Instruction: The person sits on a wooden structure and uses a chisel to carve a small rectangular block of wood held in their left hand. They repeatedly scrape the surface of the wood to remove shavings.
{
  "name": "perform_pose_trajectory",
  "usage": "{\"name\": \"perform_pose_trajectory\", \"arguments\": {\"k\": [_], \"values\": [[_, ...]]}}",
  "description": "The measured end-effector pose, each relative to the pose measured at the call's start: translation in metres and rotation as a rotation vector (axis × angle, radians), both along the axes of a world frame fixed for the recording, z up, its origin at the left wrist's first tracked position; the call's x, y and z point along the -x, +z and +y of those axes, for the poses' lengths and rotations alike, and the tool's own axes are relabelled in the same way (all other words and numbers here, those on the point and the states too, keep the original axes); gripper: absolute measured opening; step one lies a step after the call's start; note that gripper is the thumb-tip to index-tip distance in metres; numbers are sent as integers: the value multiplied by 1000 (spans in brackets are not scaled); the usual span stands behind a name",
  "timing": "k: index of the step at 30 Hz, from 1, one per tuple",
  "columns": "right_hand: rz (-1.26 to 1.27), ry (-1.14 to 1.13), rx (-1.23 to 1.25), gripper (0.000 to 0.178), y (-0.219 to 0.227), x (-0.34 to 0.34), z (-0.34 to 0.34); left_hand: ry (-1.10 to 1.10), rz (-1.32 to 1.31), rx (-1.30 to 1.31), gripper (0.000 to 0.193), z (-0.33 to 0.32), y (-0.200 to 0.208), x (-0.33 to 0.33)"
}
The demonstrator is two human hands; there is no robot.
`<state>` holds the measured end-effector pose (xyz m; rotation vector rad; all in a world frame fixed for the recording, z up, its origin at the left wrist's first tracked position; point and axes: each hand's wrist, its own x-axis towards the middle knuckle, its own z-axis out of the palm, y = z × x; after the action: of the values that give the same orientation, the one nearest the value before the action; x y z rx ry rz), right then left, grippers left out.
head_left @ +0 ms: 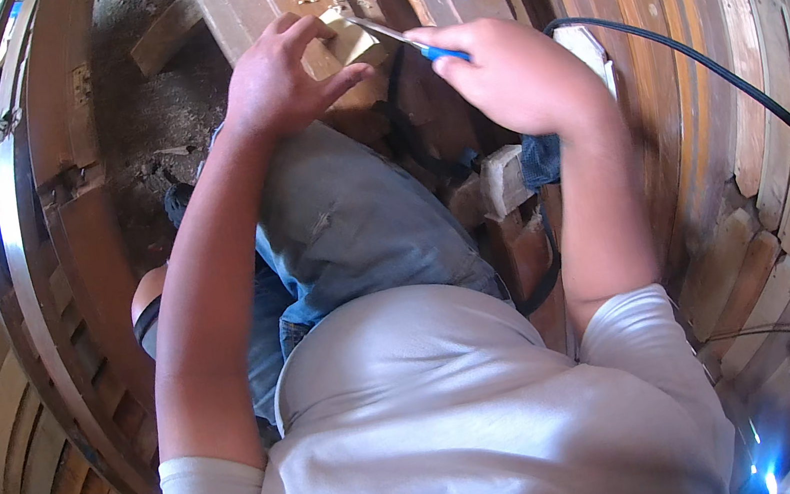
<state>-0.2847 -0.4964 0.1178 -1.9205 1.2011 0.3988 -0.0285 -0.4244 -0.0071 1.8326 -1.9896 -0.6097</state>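
My left hand [283, 83] grips a small pale wood block [355, 47], with the fingers at its far end and the thumb at its near side. The block rests on a brown wooden board [231, 12]. In my right hand [517, 73] is a chisel [385, 34] with a blue handle, its metal blade pointing left onto the block's far end. Where the tip meets the wood is too small to make out clearly. A few pale shavings [332, 1] lie on the board just beyond the block.
A black cable [691, 54] arcs across the right side. Stacked planks [746, 86] line the right, and more boards [13, 402] stand at the left behind a metal rail [13, 230]. A whitish block [505, 181] and dark cloth [541, 161] sit beneath my right forearm.
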Motion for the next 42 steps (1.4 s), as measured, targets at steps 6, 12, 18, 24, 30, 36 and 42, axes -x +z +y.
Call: {"name": "perform_pose_trajectory", "arguments": {"k": [6,12,18,24,30,36,42], "values": [[-61,-37,107,48,-35,3,5,7,41,-26,66,-4,-2,-1],[12,-51,-34,47,-1,12,3,-1,2,-20,65,-1,1,0],[-34,-43,43,46,-8,21,15,-71,6,-40,61,-2,4,-2],[-116,-174,-2,45,-33,22,24,-55,34,-49,61,-3,7,1],[-265,-262,-32,45,-34,36,31,-42,29,-38,61,-2,6,-1],[-227,-231,-29,46,-51,17,26,-59,11,29,66,-2,-5,-2],[-204,-237,-42,47,-38,17,32,-35,40,14,68,-2,-5,1]]}}
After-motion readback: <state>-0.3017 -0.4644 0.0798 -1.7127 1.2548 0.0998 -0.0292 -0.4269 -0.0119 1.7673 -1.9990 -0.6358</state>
